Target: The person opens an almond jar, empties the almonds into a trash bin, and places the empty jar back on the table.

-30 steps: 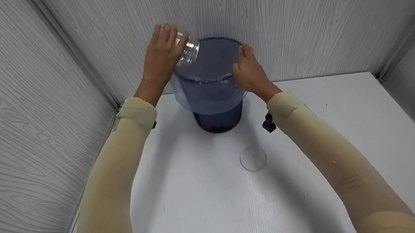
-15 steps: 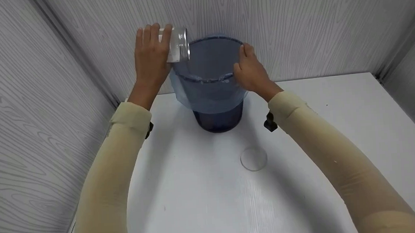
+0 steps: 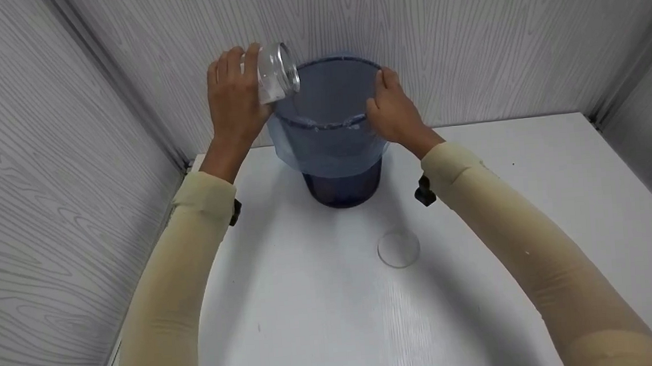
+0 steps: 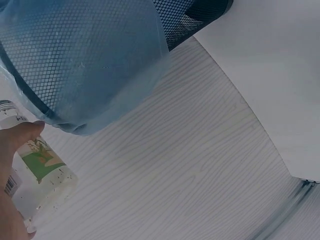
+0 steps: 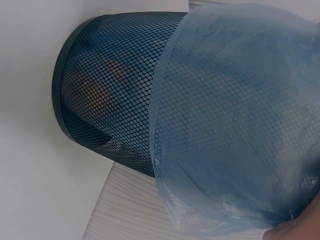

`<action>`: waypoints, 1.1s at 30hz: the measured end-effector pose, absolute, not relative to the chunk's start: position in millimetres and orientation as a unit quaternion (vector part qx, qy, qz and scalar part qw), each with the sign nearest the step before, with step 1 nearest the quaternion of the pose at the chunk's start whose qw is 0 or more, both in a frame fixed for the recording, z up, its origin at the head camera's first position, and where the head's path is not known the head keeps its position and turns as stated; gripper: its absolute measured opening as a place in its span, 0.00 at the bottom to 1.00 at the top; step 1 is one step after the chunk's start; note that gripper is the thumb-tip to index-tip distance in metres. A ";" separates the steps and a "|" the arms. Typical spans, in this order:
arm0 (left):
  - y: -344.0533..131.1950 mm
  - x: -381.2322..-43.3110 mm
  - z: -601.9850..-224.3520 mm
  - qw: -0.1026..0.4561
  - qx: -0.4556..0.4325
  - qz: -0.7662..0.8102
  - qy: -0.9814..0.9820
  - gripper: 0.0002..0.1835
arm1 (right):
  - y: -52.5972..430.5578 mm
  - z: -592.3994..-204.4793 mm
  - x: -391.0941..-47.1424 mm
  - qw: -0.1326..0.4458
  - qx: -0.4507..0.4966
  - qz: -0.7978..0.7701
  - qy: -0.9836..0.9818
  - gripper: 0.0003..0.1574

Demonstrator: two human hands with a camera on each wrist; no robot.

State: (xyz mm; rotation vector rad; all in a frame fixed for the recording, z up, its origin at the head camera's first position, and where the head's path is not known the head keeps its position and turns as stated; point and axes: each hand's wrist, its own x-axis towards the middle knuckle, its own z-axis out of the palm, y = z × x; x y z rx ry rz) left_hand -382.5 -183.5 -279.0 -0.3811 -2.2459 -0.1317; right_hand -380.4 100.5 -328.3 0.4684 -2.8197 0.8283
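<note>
My left hand (image 3: 234,100) grips a clear jar (image 3: 273,77), tipped on its side with the uncovered mouth over the left rim of a mesh bin. In the left wrist view the jar (image 4: 50,172) shows a green label and small dark specks inside. The mesh bin (image 3: 345,190) stands upright, with a translucent blue bag (image 3: 330,154) folded over its rim. My right hand (image 3: 394,109) holds the rim and bag on the right side. Through the mesh in the right wrist view, blurry orange-brown contents (image 5: 95,90) show low in the bin.
A round clear lid (image 3: 398,249) lies flat on the white table (image 3: 324,315), in front of the bin. Wood-grain panels rise behind (image 3: 465,41) and at the left (image 3: 34,197); the bin stands close to the back panel.
My left hand has drawn the jar back leftward from above the bin's opening, and its tilt has changed. My right hand, the bin and the lid stay in place.
</note>
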 end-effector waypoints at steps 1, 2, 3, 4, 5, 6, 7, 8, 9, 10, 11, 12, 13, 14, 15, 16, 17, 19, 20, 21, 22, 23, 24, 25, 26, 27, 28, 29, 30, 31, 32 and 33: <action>-183.5 -382.2 -279.1 0.417 -0.150 -0.055 -0.895 0.35 | 100.6 -327.9 -380.4 0.083 0.156 0.278 -0.944 0.39; -183.5 -381.8 -279.3 0.416 -0.147 -0.057 -0.896 0.35 | 100.7 -327.8 -380.3 0.083 0.156 0.278 -0.944 0.39; -183.5 -381.5 -279.5 0.415 -0.145 -0.061 -0.896 0.35 | 100.9 -327.7 -380.3 0.083 0.156 0.278 -0.944 0.39; -183.6 -381.1 -279.7 0.414 -0.143 -0.064 -0.897 0.36 | 100.9 -327.7 -380.2 0.083 0.156 0.278 -0.944 0.39; -183.6 -380.5 -279.9 0.413 -0.140 -0.068 -0.898 0.37 | 100.9 -328.0 -380.3 0.082 0.156 0.278 -0.944 0.39; -183.7 -379.9 -280.3 0.413 -0.137 -0.074 -0.898 0.37 | 100.9 -328.3 -380.2 0.082 0.156 0.277 -0.944 0.39; -183.8 -379.1 -280.9 0.413 -0.134 -0.078 -0.897 0.38 | 100.9 -328.4 -380.1 0.082 0.156 0.277 -0.945 0.39; -183.9 -378.4 -281.6 0.414 -0.131 -0.082 -0.897 0.38 | 101.0 -328.4 -380.0 0.082 0.157 0.276 -0.945 0.39; -183.8 -377.7 -282.4 0.414 -0.129 -0.087 -0.897 0.38 | 101.1 -328.3 -380.0 0.082 0.157 0.276 -0.945 0.39; -183.6 -376.9 -283.3 0.415 -0.127 -0.090 -0.897 0.39 | 101.3 -328.1 -379.9 0.083 0.156 0.275 -0.945 0.39; -183.4 -376.0 -284.3 0.416 -0.127 -0.095 -0.895 0.39 | 101.5 -328.0 -379.9 0.082 0.156 0.274 -0.945 0.39; -183.1 -375.3 -285.3 0.418 -0.127 -0.098 -0.894 0.40 | 101.7 -327.8 -379.9 0.082 0.156 0.274 -0.946 0.39; -182.7 -374.4 -286.2 0.419 -0.128 -0.101 -0.894 0.40 | 101.9 -327.6 -379.8 0.081 0.155 0.273 -0.946 0.39; -182.3 -373.7 -287.0 0.419 -0.128 -0.104 -0.893 0.40 | 102.1 -327.7 -379.8 0.081 0.154 0.273 -0.946 0.39; -181.9 -372.9 -287.7 0.419 -0.128 -0.106 -0.893 0.41 | 102.4 -327.9 -379.8 0.081 0.153 0.272 -0.946 0.39; -181.5 -372.1 -288.1 0.420 -0.128 -0.109 -0.892 0.41 | 102.7 -328.2 -380.0 0.081 0.153 0.271 -0.947 0.39; -181.1 -371.5 -288.6 0.420 -0.128 -0.113 -0.891 0.42 | 103.2 -328.6 -380.2 0.081 0.152 0.270 -0.947 0.39; -180.4 -370.5 -289.3 0.420 -0.125 -0.122 -0.890 0.42 | 103.9 -329.2 -380.5 0.084 0.150 0.267 -0.948 0.39; -180.1 -370.0 -289.5 0.420 -0.123 -0.127 -0.890 0.42 | 104.3 -329.7 -380.7 0.085 0.150 0.266 -0.948 0.39; -180.0 -369.4 -289.8 0.419 -0.121 -0.133 -0.890 0.43 | 104.6 -330.1 -380.9 0.087 0.150 0.264 -0.949 0.39; -179.8 -368.7 -290.3 0.418 -0.120 -0.140 -0.889 0.43 | 105.0 -330.4 -381.1 0.088 0.151 0.263 -0.949 0.39; -179.6 -368.0 -290.9 0.418 -0.119 -0.147 -0.889 0.43 | 105.4 -330.7 -381.3 0.089 0.150 0.264 -0.949 0.39; -179.6 -367.3 -291.6 0.417 -0.117 -0.152 -0.888 0.44 | 105.7 -330.8 -381.4 0.090 0.150 0.265 -0.948 0.39; -179.7 -366.8 -292.4 0.417 -0.115 -0.156 -0.888 0.44 | 106.1 -330.9 -381.6 0.090 0.150 0.266 -0.948 0.39; -180.0 -366.2 -293.5 0.417 -0.114 -0.161 -0.887 0.44 | 106.4 -331.1 -382.1 0.090 0.150 0.268 -0.947 0.39; -180.5 -365.6 -294.9 0.418 -0.112 -0.165 -0.886 0.44 | 106.6 -331.3 -382.3 0.091 0.151 0.269 -0.947 0.39; -181.1 -365.2 -296.6 0.420 -0.110 -0.168 -0.885 0.44 | 106.6 -331.6 -382.5 0.091 0.151 0.271 -0.946 0.39; -182.0 -364.7 -298.5 0.422 -0.108 -0.170 -0.884 0.44 | 106.6 -332.2 -382.7 0.092 0.152 0.271 -0.946 0.39; -182.8 -364.3 -300.7 0.424 -0.107 -0.172 -0.883 0.44 | 106.5 -332.8 -382.8 0.092 0.153 0.271 -0.946 0.39; -183.8 -363.8 -303.1 0.426 -0.106 -0.174 -0.882 0.43 | 106.4 -333.6 -383.0 0.092 0.153 0.271 -0.946 0.39; -184.8 -363.2 -305.5 0.426 -0.105 -0.177 -0.881 0.43 | 106.2 -334.6 -382.9 0.092 0.154 0.270 -0.946 0.39; -185.7 -362.8 -308.1 0.427 -0.104 -0.178 -0.881 0.43 | 106.0 -335.6 -382.8 0.092 0.154 0.269 -0.946 0.39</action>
